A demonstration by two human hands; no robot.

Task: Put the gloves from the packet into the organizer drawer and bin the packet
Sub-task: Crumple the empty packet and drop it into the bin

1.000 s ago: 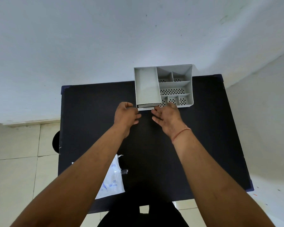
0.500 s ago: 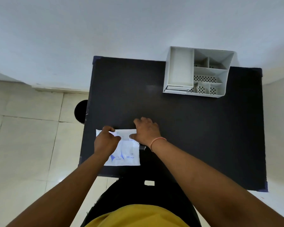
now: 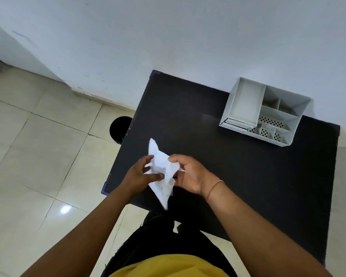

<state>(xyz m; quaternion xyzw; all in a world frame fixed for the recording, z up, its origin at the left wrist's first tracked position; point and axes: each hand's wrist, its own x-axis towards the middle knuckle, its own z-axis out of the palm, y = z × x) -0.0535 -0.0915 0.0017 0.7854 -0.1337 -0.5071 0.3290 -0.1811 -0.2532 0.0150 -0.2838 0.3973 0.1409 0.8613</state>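
Between left hand [image 3: 142,174] and right hand [image 3: 188,174], both pinching, hangs the packet [image 3: 161,172].

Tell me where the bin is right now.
In the head view, the black bin stands on the tiled floor left of the black table, partly hidden by its edge.

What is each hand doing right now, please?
Left hand: closed on the white packet, gripping its left side.
Right hand: closed on the same packet, pinching its right edge.
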